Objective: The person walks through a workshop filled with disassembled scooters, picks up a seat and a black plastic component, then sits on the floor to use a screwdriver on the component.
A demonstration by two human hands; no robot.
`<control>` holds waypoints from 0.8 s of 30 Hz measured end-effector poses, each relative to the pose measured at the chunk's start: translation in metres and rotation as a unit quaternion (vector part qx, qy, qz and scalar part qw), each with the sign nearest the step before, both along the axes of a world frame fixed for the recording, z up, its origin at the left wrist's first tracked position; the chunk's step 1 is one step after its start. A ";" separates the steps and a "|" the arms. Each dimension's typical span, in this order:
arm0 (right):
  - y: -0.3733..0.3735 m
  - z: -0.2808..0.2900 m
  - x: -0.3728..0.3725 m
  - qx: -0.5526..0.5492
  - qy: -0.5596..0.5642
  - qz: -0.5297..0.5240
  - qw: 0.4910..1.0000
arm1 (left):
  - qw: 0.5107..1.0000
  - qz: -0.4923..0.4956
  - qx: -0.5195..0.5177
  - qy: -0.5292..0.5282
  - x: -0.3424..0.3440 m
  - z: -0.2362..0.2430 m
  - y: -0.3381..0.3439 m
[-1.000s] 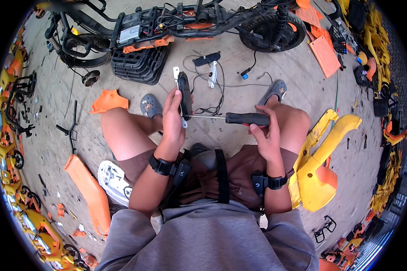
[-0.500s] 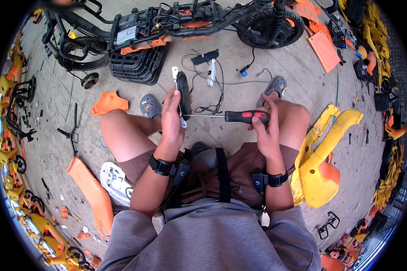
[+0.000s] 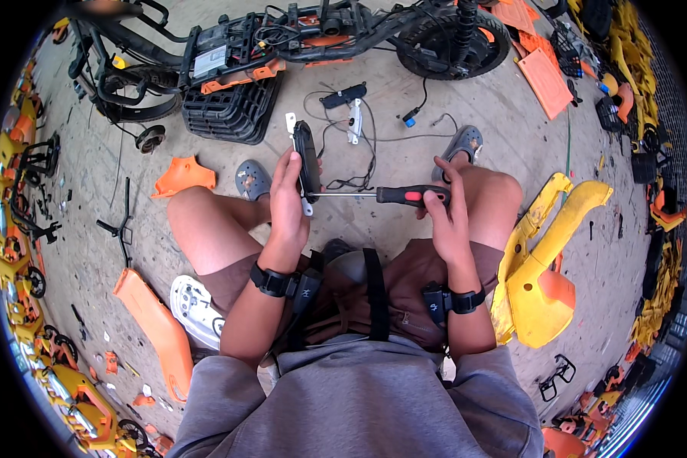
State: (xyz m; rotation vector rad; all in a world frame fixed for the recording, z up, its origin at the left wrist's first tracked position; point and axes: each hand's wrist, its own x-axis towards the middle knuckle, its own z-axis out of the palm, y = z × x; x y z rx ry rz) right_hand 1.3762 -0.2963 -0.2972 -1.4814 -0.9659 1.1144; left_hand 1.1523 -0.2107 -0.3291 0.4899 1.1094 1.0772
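Note:
My left hand [image 3: 287, 202] is closed round a slim black part [image 3: 308, 156] with a silver metal bracket [image 3: 291, 122] along its side, held upright between my knees. In my right hand [image 3: 452, 217] is a screwdriver [image 3: 397, 195] with a black and red handle, gripped near the handle's end. Its shaft lies level, pointing left, and the tip meets the lower end of the black part. The exact spot under the tip is too small to make out. Beyond my hands, a second black part [image 3: 343, 96] and a silver bracket [image 3: 355, 122] lie on the floor among cables.
A stripped black bike frame [image 3: 305, 49] stretches across the far side, with a black crate [image 3: 229, 111] under it. Orange panels [image 3: 159, 328] lie at the left, next to a white part [image 3: 195, 305]. Yellow body panels [image 3: 538, 282] rest beside my right leg.
The screwdriver's handle has turned, showing less red, and has shifted slightly left with my right fingers. The black part stays in my left hand, nearly unmoved.

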 end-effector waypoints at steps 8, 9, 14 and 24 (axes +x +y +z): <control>0.001 0.009 0.003 -0.063 -0.008 0.028 0.998 | 1.000 -0.001 0.002 0.013 -0.001 0.001 0.000; 0.000 0.001 0.003 -0.015 0.010 0.027 0.999 | 1.000 0.000 0.001 0.013 0.000 0.001 0.000; 0.000 0.001 -0.002 0.021 -0.010 0.005 1.000 | 1.000 0.000 0.002 0.014 -0.001 0.000 0.000; 0.002 -0.005 0.000 -0.023 -0.012 0.004 1.000 | 1.000 0.002 -0.005 -0.001 -0.001 0.002 0.001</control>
